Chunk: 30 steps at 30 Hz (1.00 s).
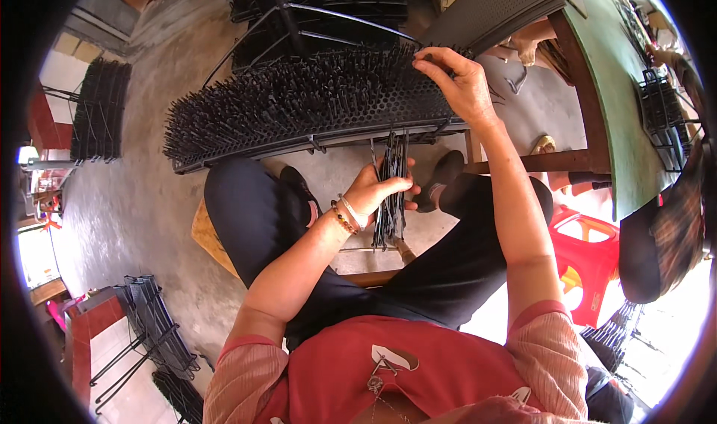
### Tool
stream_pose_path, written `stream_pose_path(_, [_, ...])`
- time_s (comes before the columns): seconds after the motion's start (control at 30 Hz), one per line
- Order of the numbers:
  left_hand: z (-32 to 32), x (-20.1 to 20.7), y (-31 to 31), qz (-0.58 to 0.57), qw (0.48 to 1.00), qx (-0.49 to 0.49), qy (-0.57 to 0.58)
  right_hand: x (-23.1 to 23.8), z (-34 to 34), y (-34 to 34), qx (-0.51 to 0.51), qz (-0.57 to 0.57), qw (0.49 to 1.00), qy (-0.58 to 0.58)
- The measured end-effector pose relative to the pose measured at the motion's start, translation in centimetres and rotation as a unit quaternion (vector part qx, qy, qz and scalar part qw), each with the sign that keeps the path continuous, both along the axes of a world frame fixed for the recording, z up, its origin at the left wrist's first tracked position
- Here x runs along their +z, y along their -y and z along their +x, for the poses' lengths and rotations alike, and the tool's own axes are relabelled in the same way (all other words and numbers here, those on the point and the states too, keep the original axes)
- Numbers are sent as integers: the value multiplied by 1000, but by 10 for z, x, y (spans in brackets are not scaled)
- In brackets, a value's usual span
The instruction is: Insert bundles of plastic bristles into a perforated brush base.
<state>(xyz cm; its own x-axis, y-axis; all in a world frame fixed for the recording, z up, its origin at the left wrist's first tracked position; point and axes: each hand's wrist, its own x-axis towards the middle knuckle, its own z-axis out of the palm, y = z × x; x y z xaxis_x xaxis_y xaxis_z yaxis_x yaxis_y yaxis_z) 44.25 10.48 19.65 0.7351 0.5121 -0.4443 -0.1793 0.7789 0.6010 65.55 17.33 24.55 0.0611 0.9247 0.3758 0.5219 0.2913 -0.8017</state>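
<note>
Before me stretches a long black perforated rack [246,157], its holes filled with a dense stand of thin black rods [291,99]. A bundle of similar thin black rods [388,200] is gripped upright in my left hand [371,192], between my knees and just nearer than the rack's front edge. My right hand [463,84] reaches over the rack's right end, thumb and forefinger pinched together among the rod tops. What sits in that pinch is dark and too small to make out. Bare holes [403,110] show along the rack's right front part.
A green-topped table [627,88] with a wooden leg stands at right, a red plastic stool [586,260] below it. A grey perforated panel [497,20] leans at the far right. More black racks [104,110] stand at left. Another person's foot [544,144] shows under the table.
</note>
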Motion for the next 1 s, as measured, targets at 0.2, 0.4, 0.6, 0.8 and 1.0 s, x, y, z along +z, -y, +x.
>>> stream_pose_path(0.2, [-1, -3, 1, -1, 1000, 0, 3, 6, 6, -2, 18, 3, 1000, 23])
stream_pose_path(0.4, [-2, 0, 0, -3, 1000, 5, -2, 9, 7, -5, 27, 28, 995, 88])
stream_pose_path(0.6, [-2, -2, 0, -6, 1000, 4, -4, 11, 6, -5, 51, 37, 993, 100])
stream_pose_path(0.8, [-2, -4, 0, -7, 1000, 2, -5, 3, 4, -5, 57, 27, 996, 69])
stream_pose_path(1.0, [-2, -3, 0, -4, 1000, 3, -11, -3, -4, -1, 9, 0, 998, 56])
